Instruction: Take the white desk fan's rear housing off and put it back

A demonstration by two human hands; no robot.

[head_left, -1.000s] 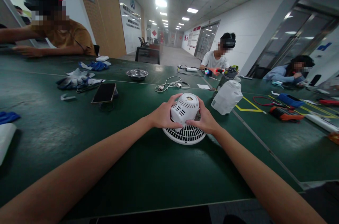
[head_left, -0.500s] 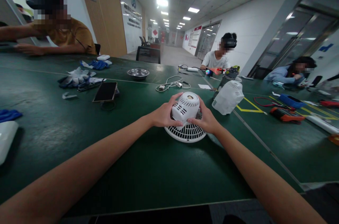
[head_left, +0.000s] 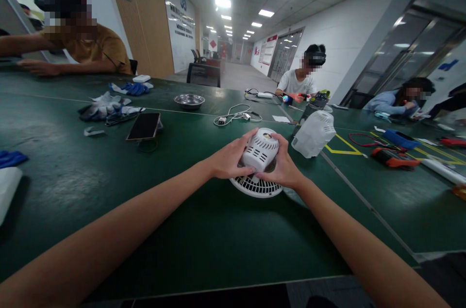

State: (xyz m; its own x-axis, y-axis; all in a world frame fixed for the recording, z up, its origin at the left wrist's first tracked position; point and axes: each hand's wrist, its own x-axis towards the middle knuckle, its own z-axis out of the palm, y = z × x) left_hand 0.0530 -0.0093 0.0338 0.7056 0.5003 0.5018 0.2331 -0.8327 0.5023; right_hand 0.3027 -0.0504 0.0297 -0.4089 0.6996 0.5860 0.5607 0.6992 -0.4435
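Between my two hands is a white vented fan motor housing (head_left: 260, 152), with slots on its side and a round hole at its top. My left hand (head_left: 233, 156) curls round its left side, thumb along the lower front. My right hand (head_left: 283, 165) grips the right side, its thumb also at the lower front. Beneath the housing, a round white fan grille (head_left: 257, 188) lies on the green table; my hands and the housing hide most of it. Whether the housing is joined to the grille cannot be told.
A translucent plastic jug (head_left: 313, 134) stands right of my hands. Beyond lie a white cable (head_left: 238, 115) and a metal bowl (head_left: 189, 100). At left are a phone (head_left: 144, 126) and gloves (head_left: 105, 106); at right, an orange-and-black meter (head_left: 395, 158). Several people sit around the table (head_left: 204, 245).
The housing has shifted a little to the right and turned slightly between my hands. My left hand has followed it rightward, and both hands still hold it.
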